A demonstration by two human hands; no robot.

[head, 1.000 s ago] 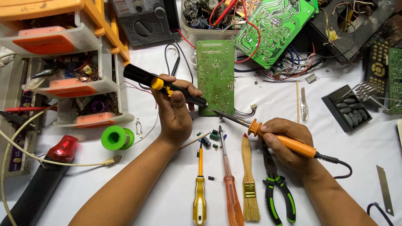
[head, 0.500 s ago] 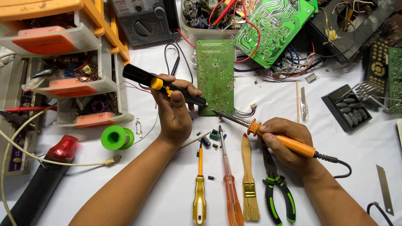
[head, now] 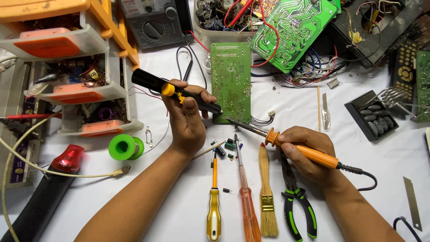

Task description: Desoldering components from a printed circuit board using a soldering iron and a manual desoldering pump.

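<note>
Currently my left hand (head: 188,118) grips the desoldering pump (head: 179,93), nozzle at the green board's (head: 232,80) lower edge; my right hand (head: 309,154) clasps the soldering iron (head: 286,141), tip meeting that edge for close suction.

Place: electronics repair bench.
Evidence: green circuit boards (head: 231,80) beyond the hands, multimeter (head: 154,24) further back, parts drawers (head: 80,89) left, hand tools (head: 251,197) between the forearms.

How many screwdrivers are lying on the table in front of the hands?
2: a yellow-handled screwdriver lies below the left hand; an orange translucent screwdriver lies just right of it, beside the brush. Clutter may hide more.
</note>
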